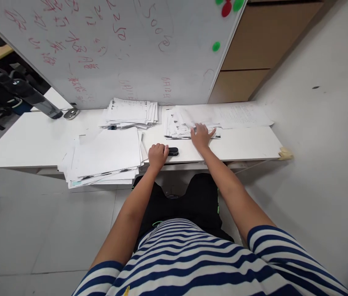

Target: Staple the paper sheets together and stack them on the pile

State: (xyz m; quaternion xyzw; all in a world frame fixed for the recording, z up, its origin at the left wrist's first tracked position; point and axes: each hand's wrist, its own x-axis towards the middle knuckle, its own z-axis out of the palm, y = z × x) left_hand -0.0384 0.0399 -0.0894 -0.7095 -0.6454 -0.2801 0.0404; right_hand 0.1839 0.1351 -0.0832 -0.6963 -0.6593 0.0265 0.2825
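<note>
Right now your left hand is curled around a black stapler near the front edge of the white tabletop, with one end of it sticking out to the right; any brand on it is too small to make out. Your right hand has its fingers spread over a pile of papers, touching the sheets on top, one of which is blurred. Beside that pile, a printed sheet runs toward the right, its lines too small to read.

To the left of your left hand, a large stack of pages overhangs the front edge, its top sheet blank. Behind it sits a smaller stack, against the foot of the whiteboard.

The whiteboard carries slanting handwriting: you can pick out what looks like 1250, 20 and 12 in red, and 5000 in fainter grey. Red Chinese characters fill its left part, and two faint lines lower down resemble dates, though their digits are uncertain. A green magnet sits near its right edge.
</note>
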